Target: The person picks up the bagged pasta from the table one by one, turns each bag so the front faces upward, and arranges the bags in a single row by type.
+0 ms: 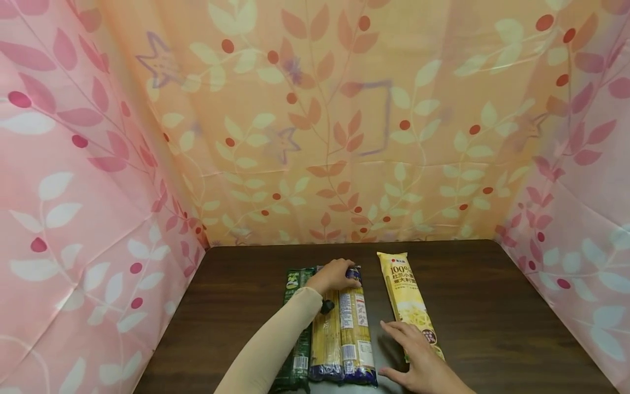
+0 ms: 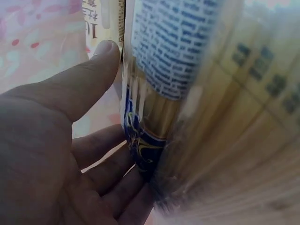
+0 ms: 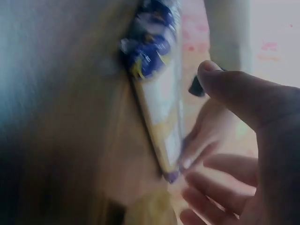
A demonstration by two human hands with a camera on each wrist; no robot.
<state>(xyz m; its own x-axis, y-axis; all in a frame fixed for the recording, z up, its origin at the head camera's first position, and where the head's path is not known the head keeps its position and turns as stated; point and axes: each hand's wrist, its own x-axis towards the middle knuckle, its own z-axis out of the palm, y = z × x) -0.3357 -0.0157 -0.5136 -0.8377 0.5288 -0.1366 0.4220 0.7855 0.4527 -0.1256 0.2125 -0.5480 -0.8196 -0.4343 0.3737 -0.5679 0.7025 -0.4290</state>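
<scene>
In the head view, two clear spaghetti packs with blue ends lie side by side, a left one (image 1: 325, 345) and a right one (image 1: 348, 339). A green pack (image 1: 301, 345) lies against them on the left, partly hidden by the sleeve. My left hand (image 1: 334, 275) rests at the far end of the right blue-ended pack. In the left wrist view, its fingers reach behind the pack's blue end (image 2: 147, 152), tips hidden, and the thumb extends past the edge. Fingers spread and holding nothing, my right hand (image 1: 418, 355) overlaps the near end of a yellow pasta pack (image 1: 406, 290).
Beneath the packs, part of a grey surface (image 1: 376, 320) shows on the dark wooden table (image 1: 236, 295). Patterned curtains hang behind (image 1: 305, 208) and at both sides. A small black piece (image 1: 327, 306) sits at the left wrist.
</scene>
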